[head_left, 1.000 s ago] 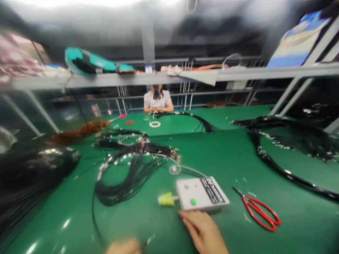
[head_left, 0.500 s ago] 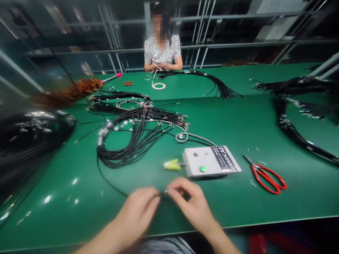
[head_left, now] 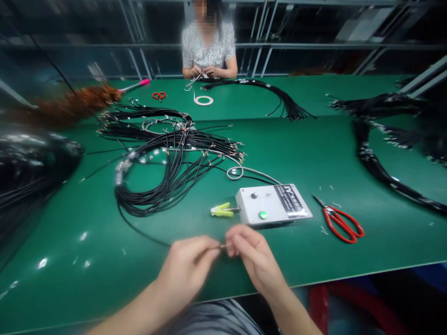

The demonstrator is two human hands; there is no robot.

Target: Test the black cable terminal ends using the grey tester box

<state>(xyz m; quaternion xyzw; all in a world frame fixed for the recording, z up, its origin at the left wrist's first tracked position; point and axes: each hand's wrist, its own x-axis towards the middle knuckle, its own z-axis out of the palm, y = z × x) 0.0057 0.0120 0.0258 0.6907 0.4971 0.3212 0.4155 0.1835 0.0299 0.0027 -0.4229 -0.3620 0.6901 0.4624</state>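
Note:
My left hand [head_left: 186, 267] and my right hand [head_left: 253, 256] meet near the front edge of the green table [head_left: 314, 153], both pinching the end of one thin black wire [head_left: 139, 230]. That wire trails left and back to a loose coil of black wires [head_left: 167, 172]. Just beyond my right hand lies a grey test box [head_left: 272, 204] with a green button and a yellow-green clip [head_left: 220, 211] on its left side.
Red scissors [head_left: 340, 222] lie right of the box. More black wire bundles [head_left: 380, 139] run along the right and far side. A dark heap [head_left: 28, 163] sits at the left. A person [head_left: 208, 44] works across the table, with a tape ring [head_left: 203, 100] nearby.
The view has dropped from the shelves to the table. My hands came together on the wire end, and they now sit a little closer and higher than half a second ago.

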